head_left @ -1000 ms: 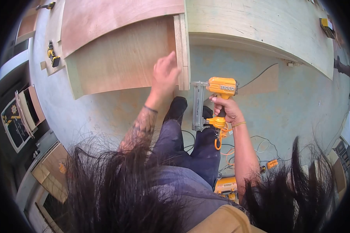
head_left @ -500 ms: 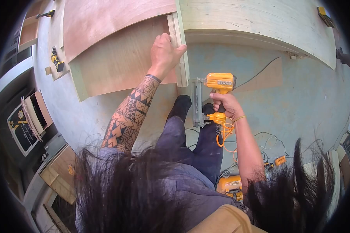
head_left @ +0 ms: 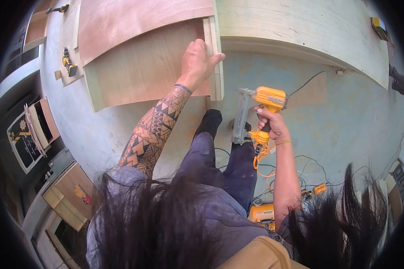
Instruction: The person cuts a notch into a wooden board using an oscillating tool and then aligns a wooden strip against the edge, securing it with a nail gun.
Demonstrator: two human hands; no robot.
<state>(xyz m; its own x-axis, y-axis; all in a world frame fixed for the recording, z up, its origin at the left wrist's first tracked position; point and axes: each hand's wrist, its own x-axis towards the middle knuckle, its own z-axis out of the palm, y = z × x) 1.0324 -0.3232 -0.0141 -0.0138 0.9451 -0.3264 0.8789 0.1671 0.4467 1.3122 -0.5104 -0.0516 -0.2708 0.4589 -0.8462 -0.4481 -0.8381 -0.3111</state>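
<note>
**Left hand on the plywood box edge, nail gun held beside it**

Taking the plywood box (head_left: 143, 71) as the landmark: far to its left, a framed panel (head_left: 24, 134) leans by the wall, and just left of the box a small yellow-and-black tool (head_left: 68, 64) lies on a wooden strip. The box itself hangs open-faced below a curved plywood sheet (head_left: 134, 22).

The left hand (head_left: 201, 62) rests at the box's right end, fingers (head_left: 208, 47) clasped over the upright edge strip (head_left: 214, 58), thumb wrapped round its outer face. Plywood like this is likely stiff and fairly light but awkward in a wide piece; the doubled edge strip looks the firmest place to hold, as thin faces could flex or splinter.

Right of the box and lower, well apart from the edge strip, the right hand (head_left: 271, 125) is clenched round the handle of an orange nail gun (head_left: 260, 112), its grey magazine tilted toward the box. The gun is probably dense and top-heavy, best held by the grip. An orange coiled hose (head_left: 258, 157) trails from its base and could snag on the legs below.

Further right, a pale curved tabletop (head_left: 309, 31) overhangs the blue floor (head_left: 345, 125), where loose cables (head_left: 307, 168) and a yellow case (head_left: 261, 213) lie underfoot.
</note>
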